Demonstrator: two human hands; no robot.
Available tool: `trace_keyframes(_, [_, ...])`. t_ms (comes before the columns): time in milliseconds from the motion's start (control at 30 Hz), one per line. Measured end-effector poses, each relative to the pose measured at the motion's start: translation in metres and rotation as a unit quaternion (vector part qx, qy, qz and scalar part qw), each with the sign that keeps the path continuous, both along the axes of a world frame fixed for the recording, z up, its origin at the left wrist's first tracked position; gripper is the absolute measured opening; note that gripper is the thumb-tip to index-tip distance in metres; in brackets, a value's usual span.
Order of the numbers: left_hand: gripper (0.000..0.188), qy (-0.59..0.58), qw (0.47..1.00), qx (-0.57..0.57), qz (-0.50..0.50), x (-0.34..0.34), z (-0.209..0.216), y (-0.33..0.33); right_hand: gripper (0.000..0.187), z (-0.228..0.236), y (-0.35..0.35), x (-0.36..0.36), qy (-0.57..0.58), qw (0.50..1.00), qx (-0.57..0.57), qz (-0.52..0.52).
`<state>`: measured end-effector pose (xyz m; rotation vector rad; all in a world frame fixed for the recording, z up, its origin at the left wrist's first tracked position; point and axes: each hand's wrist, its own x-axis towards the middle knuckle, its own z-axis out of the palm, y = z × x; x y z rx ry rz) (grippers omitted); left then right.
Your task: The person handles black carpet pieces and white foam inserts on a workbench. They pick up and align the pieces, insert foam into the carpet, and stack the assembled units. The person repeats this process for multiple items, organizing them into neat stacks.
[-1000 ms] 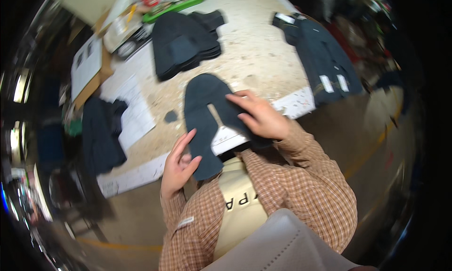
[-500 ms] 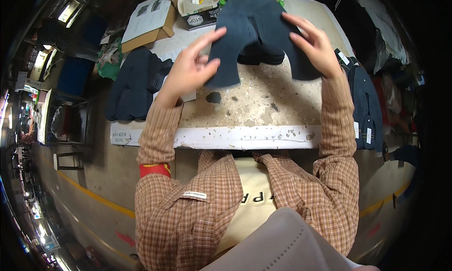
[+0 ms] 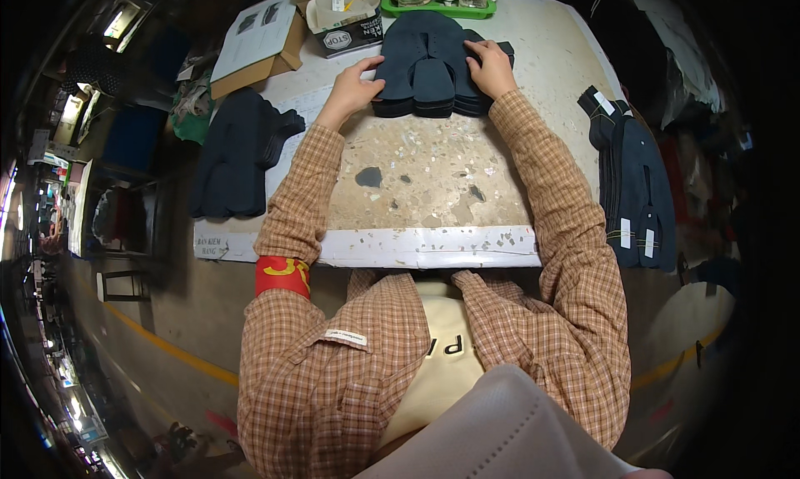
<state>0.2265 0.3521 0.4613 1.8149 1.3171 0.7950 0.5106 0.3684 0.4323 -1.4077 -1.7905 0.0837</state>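
A stack of dark navy, shoe-upper-shaped cut pieces (image 3: 433,77) lies toward the far side of the table. The top piece has a slit down its middle and rounded lobes. At the stack's left edge is my left hand (image 3: 353,92), its index finger and thumb apart, with the fingertips against the side. My right hand (image 3: 492,69) rests on the right part of the stack, finger and thumb spread over the dark material. The undersides of both hands are hidden.
More dark pieces (image 3: 233,154) are stacked at the table's left, and tagged dark pieces (image 3: 640,187) at the right edge. Behind stand an open cardboard box (image 3: 258,42), a black-and-white container (image 3: 350,33) and a green tray (image 3: 437,10) with glasses. The worn tabletop (image 3: 433,171) has a white front edge.
The dark piece that was raised between my hands now lies flat on the stack. Both hands have moved farther away and closer together, and the right one shifted left.
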Motion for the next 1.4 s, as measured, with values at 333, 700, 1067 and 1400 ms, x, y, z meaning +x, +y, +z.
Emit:
trace_keyframes(333, [0.033, 0.164, 0.894, 0.404, -0.107, 0.055, 0.003, -0.054, 0.030, 0.045, -0.053, 0.015, -0.141, 0.964, -0.064, 0.217])
trace_keyframes(700, [0.039, 0.162, 0.895, 0.407, -0.085, 0.059, -0.033, -0.064, 0.018, 0.027, -0.051, 0.019, -0.152, 0.974, 0.020, 0.164])
trace_keyframes(1067, [0.040, 0.153, 0.893, 0.415, -0.084, 0.058, -0.037, -0.060, 0.028, 0.023, -0.049, 0.023, -0.209, 0.964, 0.027, 0.165])
trace_keyframes(1400, [0.040, 0.157, 0.894, 0.410, -0.085, 0.058, -0.037, -0.061, 0.027, 0.019, -0.048, 0.023, -0.219, 0.963, 0.037, 0.153])
